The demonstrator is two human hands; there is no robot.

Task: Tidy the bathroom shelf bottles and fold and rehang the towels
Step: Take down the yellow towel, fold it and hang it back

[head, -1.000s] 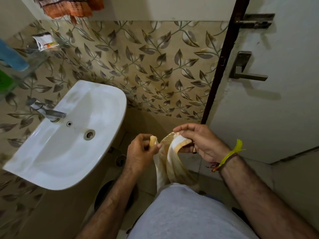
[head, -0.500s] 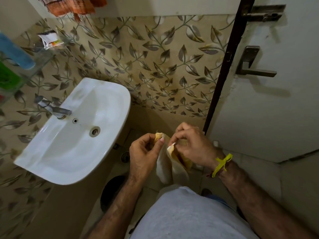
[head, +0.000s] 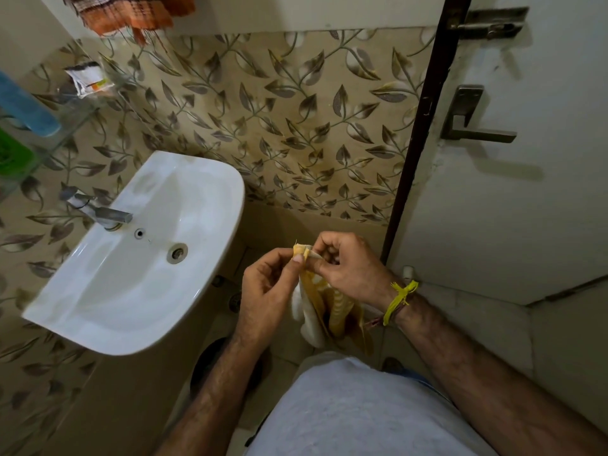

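Observation:
A small yellow and white towel point(head: 324, 307) hangs between my hands in front of my waist. My left hand point(head: 268, 291) pinches its top corner between thumb and fingers. My right hand point(head: 348, 266), with a yellow thread at the wrist, grips the same top edge right beside it. An orange striped towel point(head: 128, 13) hangs at the top left. On the glass shelf point(head: 75, 116) at the left sit a blue bottle point(head: 28, 110), a green item point(head: 13, 156) and a white sachet point(head: 87, 77).
A white washbasin point(head: 98, 307) with a metal tap point(head: 102, 212) is fixed to the leaf-patterned wall on the left. A white door point(head: 526, 199) with a lever handle point(head: 473, 126) and a bolt stands at the right. My grey shirt fills the bottom.
My hands have come together, bringing the two top corners of the yellow towel to meet. The towel now hangs doubled and narrower. The view has tilted slightly down.

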